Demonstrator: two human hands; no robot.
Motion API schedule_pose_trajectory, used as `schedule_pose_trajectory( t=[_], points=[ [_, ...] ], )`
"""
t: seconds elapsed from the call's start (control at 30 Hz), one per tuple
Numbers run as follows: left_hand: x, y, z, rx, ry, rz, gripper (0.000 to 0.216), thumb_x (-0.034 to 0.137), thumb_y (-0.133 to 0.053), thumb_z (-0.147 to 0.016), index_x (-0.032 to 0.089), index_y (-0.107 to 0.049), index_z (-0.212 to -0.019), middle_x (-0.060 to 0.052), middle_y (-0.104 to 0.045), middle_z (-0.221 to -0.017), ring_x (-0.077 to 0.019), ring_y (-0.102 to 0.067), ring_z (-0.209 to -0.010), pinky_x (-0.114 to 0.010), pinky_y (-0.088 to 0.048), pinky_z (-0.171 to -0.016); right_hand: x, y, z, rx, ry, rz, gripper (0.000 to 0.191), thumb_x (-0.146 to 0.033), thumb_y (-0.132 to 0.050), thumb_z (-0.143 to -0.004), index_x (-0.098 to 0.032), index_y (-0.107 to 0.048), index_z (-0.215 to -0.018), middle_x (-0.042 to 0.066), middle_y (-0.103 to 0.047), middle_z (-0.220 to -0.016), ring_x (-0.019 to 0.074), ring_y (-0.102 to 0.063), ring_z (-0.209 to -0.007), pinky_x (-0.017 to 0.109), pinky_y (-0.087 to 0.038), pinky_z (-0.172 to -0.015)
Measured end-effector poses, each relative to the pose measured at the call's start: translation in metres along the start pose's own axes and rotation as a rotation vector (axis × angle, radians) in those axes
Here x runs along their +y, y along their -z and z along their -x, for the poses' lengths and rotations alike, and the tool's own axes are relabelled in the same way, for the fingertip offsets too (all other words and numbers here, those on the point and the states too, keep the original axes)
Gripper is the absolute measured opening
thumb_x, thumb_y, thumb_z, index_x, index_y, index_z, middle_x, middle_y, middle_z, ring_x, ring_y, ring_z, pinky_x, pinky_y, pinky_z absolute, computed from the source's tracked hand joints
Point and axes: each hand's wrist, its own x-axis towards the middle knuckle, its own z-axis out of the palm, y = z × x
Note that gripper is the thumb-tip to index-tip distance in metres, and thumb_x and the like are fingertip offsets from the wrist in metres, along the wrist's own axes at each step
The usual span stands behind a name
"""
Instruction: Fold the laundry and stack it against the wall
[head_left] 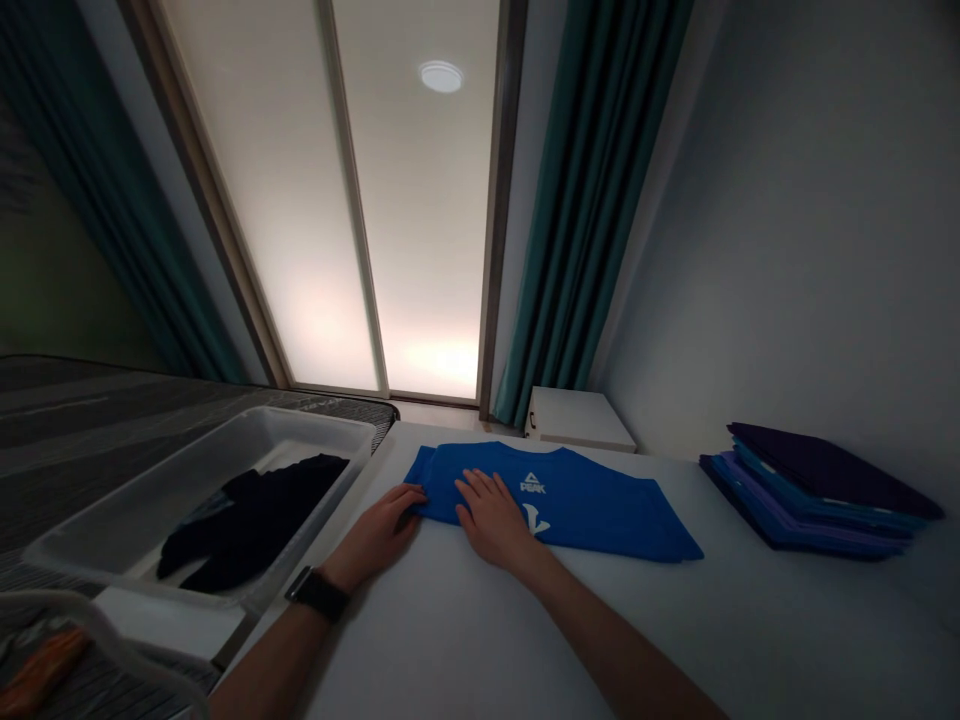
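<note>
A blue T-shirt (600, 500) with a white PEAK print lies partly folded on the white table, its length running left to right. My left hand (384, 530) is at its near left corner, fingers closed over the edge and the thumb close beneath them; a dark watch is on that wrist. Flat on the shirt, left of the print, rests my right hand (491, 518), its fingers stretched out and slightly spread. Part of a second white print shows beside the right wrist.
On the table's right stands a stack of folded clothes (817, 495) in blue and purple. A translucent plastic bin (82, 535) with dark garments (255, 520) sits at the left. Behind the table are a white cabinet (577, 415) and teal curtains (592, 200).
</note>
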Motion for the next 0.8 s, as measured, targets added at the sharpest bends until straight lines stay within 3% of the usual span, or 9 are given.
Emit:
schedule_pose_trajectory(
  t=[0.13, 0.3, 0.67, 0.8],
  points=[
    [0.002, 0.002, 0.001, -0.012, 0.004, -0.007, 0.027, 0.014, -0.048, -0.083, 0.022, -0.066, -0.102, -0.007, -0.063, -0.118, -0.0212, -0.062, -0.107, -0.035, -0.051, -0.096, -0.012, -0.011, -0.028, -0.01, 0.011, -0.023, 0.053, -0.041, -0.021, -0.099, -0.018, -0.04, -0.143, 0.008, -0.032, -0.154, 0.0225, -0.022, -0.142, 0.046, -0.011, -0.116],
    [0.004, 0.005, 0.0, -0.031, 0.0, -0.005, 0.027, 0.013, -0.047, -0.084, 0.022, -0.067, -0.1, -0.008, -0.064, -0.117, -0.0212, -0.063, -0.107, -0.035, -0.05, -0.097, 0.003, -0.012, -0.04, -0.015, -0.051, -0.018, 0.054, -0.042, -0.02, -0.099, -0.018, -0.039, -0.144, 0.008, -0.031, -0.154, 0.0215, -0.021, -0.143, 0.044, -0.009, -0.116],
    [0.013, 0.015, -0.001, -0.072, 0.006, -0.088, 0.025, 0.022, -0.047, -0.088, 0.023, -0.068, -0.1, -0.007, -0.066, -0.115, -0.0234, -0.062, -0.105, -0.039, -0.049, -0.095, 0.071, 0.006, -0.021, 0.032, -0.221, 0.088, 0.062, -0.051, -0.016, -0.098, -0.019, -0.034, -0.147, 0.005, -0.027, -0.156, 0.0208, -0.017, -0.144, 0.042, -0.006, -0.117],
    [0.015, 0.014, -0.001, -0.026, -0.005, -0.169, 0.03, 0.028, -0.042, -0.093, 0.024, -0.066, -0.111, -0.006, -0.067, -0.112, -0.0229, -0.062, -0.101, -0.042, -0.045, -0.095, 0.089, 0.01, -0.007, 0.008, -0.264, 0.112, 0.064, -0.054, -0.015, -0.097, -0.019, -0.03, -0.149, 0.005, -0.024, -0.157, 0.0214, -0.014, -0.145, 0.043, -0.005, -0.117]
  ],
)
